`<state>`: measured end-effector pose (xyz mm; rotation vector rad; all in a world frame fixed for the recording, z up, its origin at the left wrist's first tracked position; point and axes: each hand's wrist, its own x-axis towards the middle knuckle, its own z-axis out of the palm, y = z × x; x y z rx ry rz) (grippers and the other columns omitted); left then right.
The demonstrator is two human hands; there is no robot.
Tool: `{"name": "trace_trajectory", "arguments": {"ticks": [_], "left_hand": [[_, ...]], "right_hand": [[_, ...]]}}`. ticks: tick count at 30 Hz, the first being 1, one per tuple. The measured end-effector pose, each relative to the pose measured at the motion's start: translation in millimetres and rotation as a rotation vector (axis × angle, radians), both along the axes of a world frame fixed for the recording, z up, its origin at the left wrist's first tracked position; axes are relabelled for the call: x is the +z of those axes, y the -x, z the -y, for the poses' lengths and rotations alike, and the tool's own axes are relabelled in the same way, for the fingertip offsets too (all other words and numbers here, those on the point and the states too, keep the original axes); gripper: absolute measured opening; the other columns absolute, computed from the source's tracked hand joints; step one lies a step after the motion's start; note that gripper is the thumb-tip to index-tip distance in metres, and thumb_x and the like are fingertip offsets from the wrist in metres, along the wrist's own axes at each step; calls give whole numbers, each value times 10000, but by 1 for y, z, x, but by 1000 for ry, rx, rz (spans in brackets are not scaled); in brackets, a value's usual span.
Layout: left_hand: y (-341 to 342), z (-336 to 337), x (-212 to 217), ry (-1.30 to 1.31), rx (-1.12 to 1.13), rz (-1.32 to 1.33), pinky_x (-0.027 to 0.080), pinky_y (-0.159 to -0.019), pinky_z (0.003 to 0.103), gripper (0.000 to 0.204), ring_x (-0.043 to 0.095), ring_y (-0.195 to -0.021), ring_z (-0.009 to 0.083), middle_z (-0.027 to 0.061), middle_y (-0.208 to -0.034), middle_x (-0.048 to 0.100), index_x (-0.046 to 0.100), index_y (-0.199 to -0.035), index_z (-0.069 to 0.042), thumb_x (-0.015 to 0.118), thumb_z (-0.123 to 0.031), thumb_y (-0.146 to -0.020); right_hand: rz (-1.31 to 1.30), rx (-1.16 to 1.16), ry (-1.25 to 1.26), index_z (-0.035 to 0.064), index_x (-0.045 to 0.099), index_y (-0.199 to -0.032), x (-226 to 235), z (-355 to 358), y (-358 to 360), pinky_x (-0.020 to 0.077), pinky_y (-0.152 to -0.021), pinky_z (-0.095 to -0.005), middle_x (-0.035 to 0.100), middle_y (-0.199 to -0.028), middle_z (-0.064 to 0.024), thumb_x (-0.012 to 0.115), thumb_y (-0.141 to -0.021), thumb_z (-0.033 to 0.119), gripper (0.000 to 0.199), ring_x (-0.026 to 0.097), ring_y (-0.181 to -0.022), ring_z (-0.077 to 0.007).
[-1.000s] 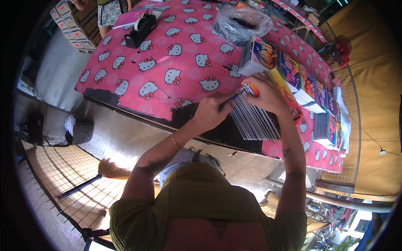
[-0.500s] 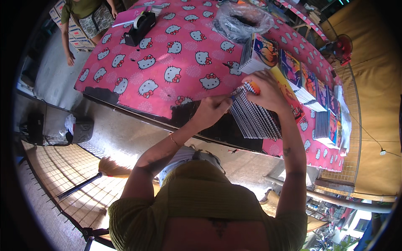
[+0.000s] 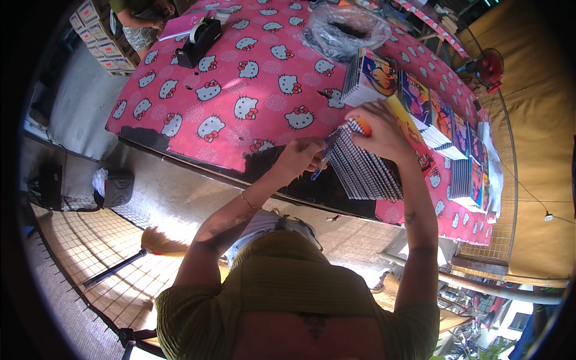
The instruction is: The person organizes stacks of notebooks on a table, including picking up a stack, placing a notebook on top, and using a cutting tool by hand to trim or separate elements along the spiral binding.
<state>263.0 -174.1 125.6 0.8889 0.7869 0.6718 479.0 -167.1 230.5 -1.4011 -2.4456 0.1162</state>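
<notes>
A tilted stack of notebooks (image 3: 367,171) with coil-bound spines lies near the table's front edge, spines toward me. My right hand (image 3: 378,129) grips the far end of the stack, its fingers over the top and its thumb on the spine side. An orange patch of cover shows by that thumb. To the left of the stack, my left hand (image 3: 300,157) is closed around a thin, long blue item (image 3: 324,157), which slants along the stack's left side. I cannot make out its exact kind. Beside my right hand lies a yellow-and-red notebook cover (image 3: 414,135).
More notebook stacks (image 3: 443,117) run along the table's right side. A clear plastic bag (image 3: 348,30) and a black tape dispenser (image 3: 200,42) sit farther back on the pink cat-print tablecloth (image 3: 240,135). Another person (image 3: 139,21) stands at far left, near stacked boxes (image 3: 99,36).
My left hand has turned slightly, and more of the thin blue item shows beside the stack. My right hand stays in place. The other person's arm has come up toward the table.
</notes>
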Motion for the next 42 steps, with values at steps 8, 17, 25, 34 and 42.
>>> {"name": "trace_trajectory", "arguments": {"ticks": [8,17,25,34,42], "left_hand": [[-2,4,-4,-1098,191,-638,552,-669,304,340,684,-742,199,124,-906,682,609,-1029,48,507,-263,-935],[-2,-2,-16,-243,-7,-120,484,-549,315,270,626,-610,161,99,-770,654,658,-1017,-28,515,-244,-941],[-4,1,-33,-191,38,-57,494,-537,335,264,608,-573,170,104,-742,636,637,-966,-13,528,-249,-925],[-8,1,-35,-996,246,-453,507,-518,307,295,612,-566,135,108,-738,642,636,-894,8,534,-267,-925],[-5,-1,-30,-344,-2,-130,448,-493,313,277,591,-561,131,90,-715,642,669,-926,-8,561,-263,-941]], "right_hand": [[7,-6,2,103,606,-993,1,1,1,327,-1010,-414,616,-992,-64,685,-690,164,319,541,-1036,-259],[4,-13,41,110,593,-1014,0,0,-1,276,-1097,-467,617,-1002,-67,682,-706,207,336,554,-1058,-264],[-2,22,-9,93,595,-989,3,1,3,360,-955,-387,605,-980,-64,693,-687,128,319,529,-1021,-276],[-12,1,36,109,583,-987,5,1,4,307,-1050,-451,606,-979,-66,681,-704,190,310,558,-1034,-263],[-8,-3,33,109,588,-996,5,1,3,310,-1041,-438,605,-982,-70,690,-703,191,321,559,-1030,-268]]}}
